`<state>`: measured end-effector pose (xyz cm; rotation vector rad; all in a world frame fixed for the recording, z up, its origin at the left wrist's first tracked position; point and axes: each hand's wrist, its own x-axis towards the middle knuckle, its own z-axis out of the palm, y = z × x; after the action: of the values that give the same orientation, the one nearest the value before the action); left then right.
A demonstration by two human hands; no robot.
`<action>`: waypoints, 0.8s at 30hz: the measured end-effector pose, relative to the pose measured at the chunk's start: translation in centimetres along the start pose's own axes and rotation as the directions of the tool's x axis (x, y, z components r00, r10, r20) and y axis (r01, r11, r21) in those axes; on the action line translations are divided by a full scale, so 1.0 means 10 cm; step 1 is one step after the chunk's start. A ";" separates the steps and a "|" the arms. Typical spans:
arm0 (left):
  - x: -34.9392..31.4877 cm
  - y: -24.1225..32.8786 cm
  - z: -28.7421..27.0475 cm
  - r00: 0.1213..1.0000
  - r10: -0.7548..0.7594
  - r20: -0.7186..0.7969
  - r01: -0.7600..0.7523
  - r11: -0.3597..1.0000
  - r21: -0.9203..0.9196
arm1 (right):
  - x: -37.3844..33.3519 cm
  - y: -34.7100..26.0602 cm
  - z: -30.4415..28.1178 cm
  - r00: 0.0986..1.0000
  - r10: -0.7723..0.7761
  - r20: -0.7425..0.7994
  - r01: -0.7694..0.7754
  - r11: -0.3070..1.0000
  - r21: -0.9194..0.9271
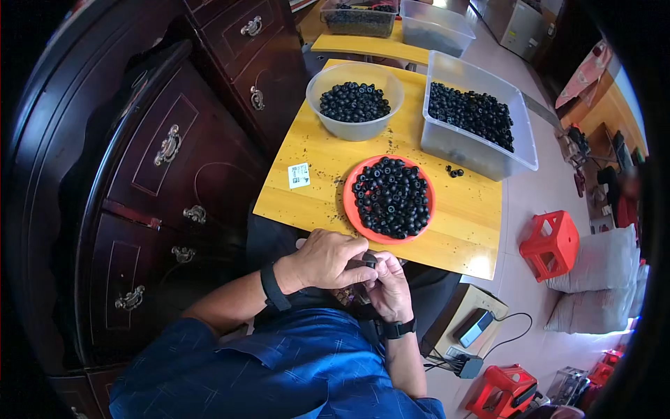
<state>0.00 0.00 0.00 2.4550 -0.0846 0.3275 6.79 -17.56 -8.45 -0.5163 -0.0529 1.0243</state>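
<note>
Both hands grip one small black bead just below the near edge of the wooden table.

Left hand and right hand pinch the bead together; its axis cannot be told. An orange plate of beads lies beyond.

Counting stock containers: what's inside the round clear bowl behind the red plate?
The clear bowl holds a heap of small black ring-shaped pieces, filling it partway. Lower layers and the bowl's bottom are covered by the heap.
</note>
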 end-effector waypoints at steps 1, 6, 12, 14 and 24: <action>-0.01 0.00 0.01 1.000 0.004 0.003 -0.004 1.000 -0.004 | 0.00 -0.01 0.02 1.000 0.005 -0.004 -0.005 1.000 0.001; -0.07 -0.10 0.12 0.999 0.052 0.002 -0.052 0.999 0.010 | 0.03 -0.01 0.09 0.998 0.015 -0.061 -0.018 0.999 -0.039; -0.03 -0.02 0.00 0.999 0.035 -0.001 -0.035 0.999 -0.037 | 0.01 -0.02 0.09 0.999 0.026 -0.040 -0.025 0.999 0.028; -0.01 0.01 -0.03 0.998 0.004 -0.062 -0.014 0.988 -0.154 | 0.03 -0.02 0.07 1.000 0.012 -0.017 -0.011 0.998 0.055; 0.12 -0.05 -0.10 0.985 -0.073 0.158 0.085 0.994 -0.070 | 0.07 0.00 0.02 0.989 0.138 -0.044 -0.130 0.980 0.151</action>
<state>1.04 1.05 0.70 2.3967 -0.0640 0.0965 7.10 -16.89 -8.47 -0.4164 0.1067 1.1357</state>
